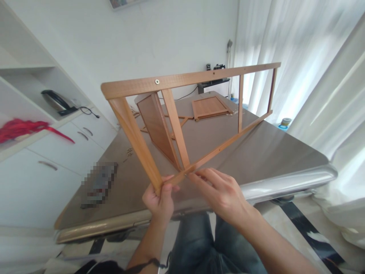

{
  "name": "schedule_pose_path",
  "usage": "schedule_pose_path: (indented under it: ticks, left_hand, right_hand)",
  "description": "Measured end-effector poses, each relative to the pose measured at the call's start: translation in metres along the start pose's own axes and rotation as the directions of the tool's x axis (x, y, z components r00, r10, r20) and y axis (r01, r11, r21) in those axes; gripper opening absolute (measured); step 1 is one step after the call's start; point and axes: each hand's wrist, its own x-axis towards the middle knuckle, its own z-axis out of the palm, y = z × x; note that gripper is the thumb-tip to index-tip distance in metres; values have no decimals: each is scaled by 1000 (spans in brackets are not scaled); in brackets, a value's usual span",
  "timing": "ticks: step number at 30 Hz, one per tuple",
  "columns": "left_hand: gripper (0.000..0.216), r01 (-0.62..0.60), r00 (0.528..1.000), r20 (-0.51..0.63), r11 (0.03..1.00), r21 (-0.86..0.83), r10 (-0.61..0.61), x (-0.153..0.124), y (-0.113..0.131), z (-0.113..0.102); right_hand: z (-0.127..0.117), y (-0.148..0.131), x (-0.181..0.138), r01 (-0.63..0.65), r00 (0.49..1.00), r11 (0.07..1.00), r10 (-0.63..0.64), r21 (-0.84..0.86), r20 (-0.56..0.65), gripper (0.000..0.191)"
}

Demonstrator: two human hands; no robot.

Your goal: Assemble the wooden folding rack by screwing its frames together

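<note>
A long wooden frame (196, 162) with two side rails and several crossbars stands on edge over the table, slanting away to the right. My left hand (160, 198) grips its near lower corner, thumb on top. My right hand (221, 190) is at the lower rail with thumb and fingertips pinched beside a small screw (185, 175); whether they hold anything is hidden. On the upper rail a round metal fitting (157, 82) shows. Behind the near crossbars a wooden panel (158, 129) leans at a tilt.
On the brown table (216, 140) lie another wooden panel (212, 106), thin wooden strips (182, 117) and small hardware pieces (129, 152). A blurred-out object (99, 184) lies at the left. White cabinets (65, 152) stand left; curtains (265, 45) hang right.
</note>
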Motion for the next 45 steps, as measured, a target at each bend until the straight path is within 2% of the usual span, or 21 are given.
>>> schedule_pose_path:
  ticks: [8, 16, 27, 35, 45]
  left_hand:
    - [31, 6, 1000, 9, 1000, -21, -6, 1, 2, 2]
    - [32, -5, 1000, 2, 1000, -13, 5, 2, 2, 2]
    - [37, 26, 1000, 5, 1000, 1, -26, 3, 4, 2]
    - [36, 19, 999, 35, 998, -55, -17, 4, 2, 1]
    - [35, 8, 1000, 24, 997, -78, -7, 4, 3, 3]
  right_hand:
    - [-8, 10, 4, 128, 989, 988, -121, -83, 83, 38]
    - [-5, 11, 4, 141, 989, 990, -141, 3, 51, 36]
    - [-6, 16, 5, 139, 984, 990, -142, 30, 107, 36]
    - [-19, 18, 24, 249, 943, 965, -224, -77, 246, 31]
    - [-20, 17, 27, 341, 919, 932, -303, -122, 253, 31]
